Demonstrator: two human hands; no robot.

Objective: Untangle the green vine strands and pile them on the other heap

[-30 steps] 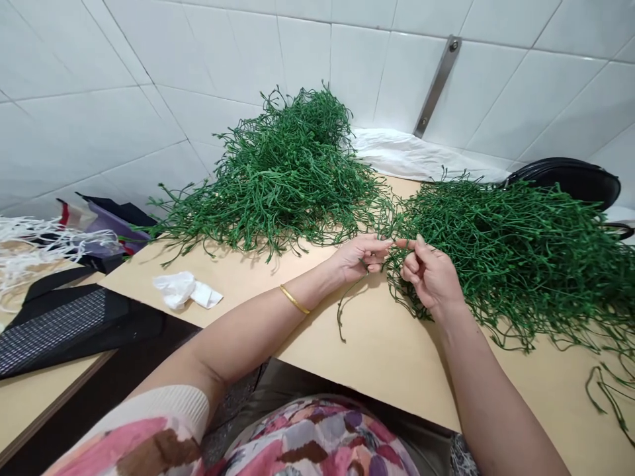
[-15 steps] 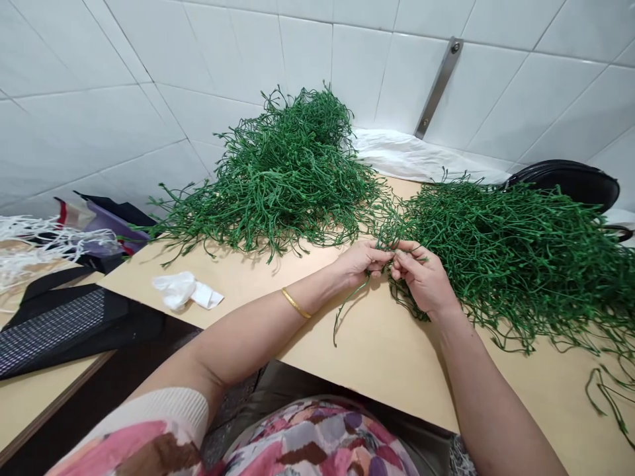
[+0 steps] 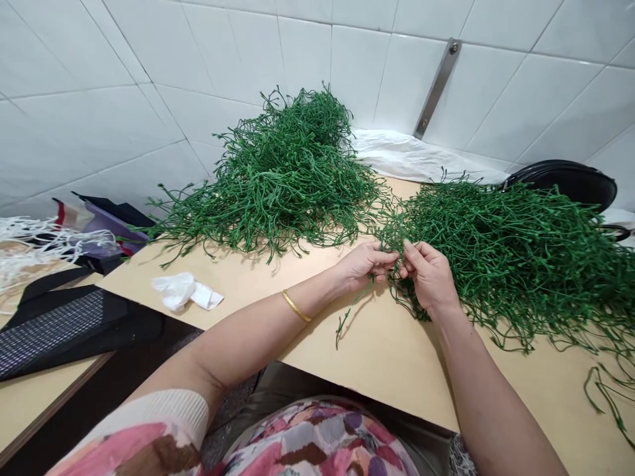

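My left hand (image 3: 367, 264) is closed in a pinch on a thin green cord (image 3: 350, 312), whose free end dangles below the fingers over the table. Close beside it, the thumb and forefinger of my right hand (image 3: 430, 276) pinch together near the left fingertips. The upper part of the cord between them is mostly covered by the fingers. Behind and right of the hands spreads a pile of green cords (image 3: 510, 251) with small knots at their ends. A taller heap of similar cords (image 3: 288, 178) rises to the left of it.
Crumpled white tissue (image 3: 186, 291) lies on the tan table (image 3: 377, 357) at left. Some loose cords (image 3: 608, 396) are at the right. A black round case (image 3: 565, 182) and white cloth (image 3: 397, 155) sit by the tiled wall. White cords (image 3: 54, 241) hang at far left.
My right hand has shifted slightly right and its thumb now points up more. The dangling cord end has swung a little; the piles look the same.
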